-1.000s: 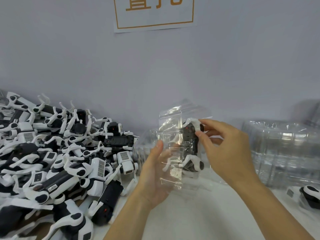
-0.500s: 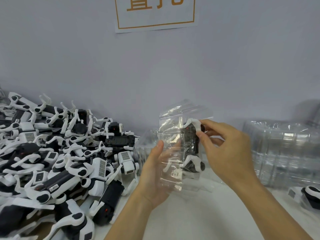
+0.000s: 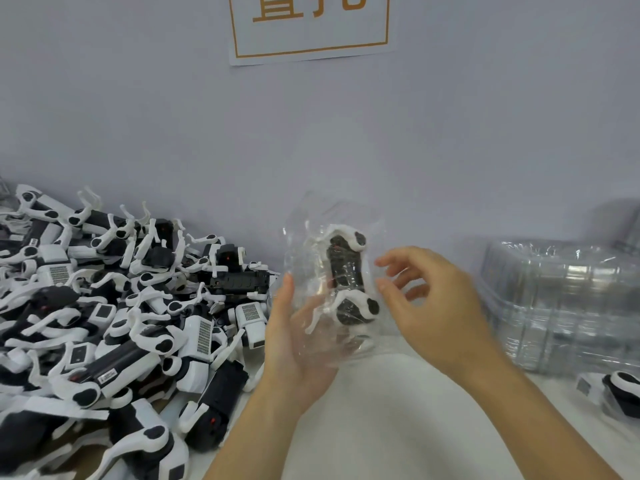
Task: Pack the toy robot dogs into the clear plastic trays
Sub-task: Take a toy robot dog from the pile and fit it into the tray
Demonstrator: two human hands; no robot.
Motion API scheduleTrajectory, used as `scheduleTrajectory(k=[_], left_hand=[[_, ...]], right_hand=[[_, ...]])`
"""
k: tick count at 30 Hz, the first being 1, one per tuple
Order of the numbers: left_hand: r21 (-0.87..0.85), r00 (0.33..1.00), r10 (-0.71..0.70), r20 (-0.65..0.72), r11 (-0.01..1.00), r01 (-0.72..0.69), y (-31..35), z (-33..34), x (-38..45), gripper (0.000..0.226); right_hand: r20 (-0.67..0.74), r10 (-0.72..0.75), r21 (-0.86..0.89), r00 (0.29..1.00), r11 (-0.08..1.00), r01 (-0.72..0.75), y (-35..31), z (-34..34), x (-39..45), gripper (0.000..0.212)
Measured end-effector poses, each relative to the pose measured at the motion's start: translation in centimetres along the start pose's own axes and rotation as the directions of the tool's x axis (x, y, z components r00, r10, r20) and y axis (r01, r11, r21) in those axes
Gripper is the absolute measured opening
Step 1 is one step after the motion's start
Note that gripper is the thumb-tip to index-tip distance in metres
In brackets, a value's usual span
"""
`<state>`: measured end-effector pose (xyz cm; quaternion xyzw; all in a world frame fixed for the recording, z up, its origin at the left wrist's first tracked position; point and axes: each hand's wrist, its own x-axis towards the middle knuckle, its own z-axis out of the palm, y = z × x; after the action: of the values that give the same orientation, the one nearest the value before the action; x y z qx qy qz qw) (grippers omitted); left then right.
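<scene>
Head view: left hand [image 3: 298, 344] palm up under a clear moulded plastic tray [image 3: 332, 271], held upright above the white table surface [image 3: 398, 427]. Fingers straight-ish behind the tray, thumb up along its left edge; the tray rests against palm and fingers, so the hand is cupping it more than pinching. Black and white toy robot dog [image 3: 348, 275] sits inside the tray, long axis vertical, black body in the middle, white legs with black joint caps at top and bottom. Right hand [image 3: 436, 306] just beside the tray's right edge, fingers spread and loosely bent, holding nothing; fingertips [image 3: 381, 284] are close to the tray wall, cannot tell if they touch, image blurred there.

Left side of table: big heap of black and white toy robot dogs [image 3: 114, 323], tangled, legs sticking up, reaching the grey wall [image 3: 485, 133]. Right side: stack of nested clear plastic trays [image 3: 561, 306] against the wall. Another robot dog in a tray [image 3: 620, 393] at the far right edge, cut off. White paper sign with orange border and characters [image 3: 308, 26] on the wall, top cropped.
</scene>
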<state>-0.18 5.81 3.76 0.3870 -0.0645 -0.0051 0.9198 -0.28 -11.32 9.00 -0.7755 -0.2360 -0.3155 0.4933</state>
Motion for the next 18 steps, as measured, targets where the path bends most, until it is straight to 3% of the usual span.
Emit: scheduleTrajectory(k=[2,8,12,16,18], left_hand=[[-0.059,0.998,-0.001,0.070,0.998,0.005,0.13,0.00,0.05,0.072],[-0.108,0.986,-0.035,0.164,0.993,0.053,-0.03,-0.41,0.34,0.077],[-0.104,0.991,-0.022,0.128,0.994,0.036,-0.23,-0.49,0.57,0.077],[-0.103,0.995,-0.036,0.090,0.994,0.046,-0.20,-0.62,0.67,0.093],[-0.074,0.995,-0.033,0.093,0.996,0.040,-0.29,-0.76,0.50,0.087]], right_hand=[[0.104,-0.005,0.006,0.995,1.000,0.005,-0.15,0.42,-0.24,0.020],[0.200,-0.020,0.006,0.980,1.000,0.019,-0.26,0.63,-0.44,0.024],[0.184,-0.011,-0.026,0.983,1.000,0.016,-0.31,0.81,-0.47,0.024],[0.191,-0.003,-0.038,0.982,0.999,0.010,-0.28,0.90,-0.52,0.024],[0.204,-0.001,-0.045,0.979,0.999,0.011,-0.14,0.74,-0.51,0.021]])
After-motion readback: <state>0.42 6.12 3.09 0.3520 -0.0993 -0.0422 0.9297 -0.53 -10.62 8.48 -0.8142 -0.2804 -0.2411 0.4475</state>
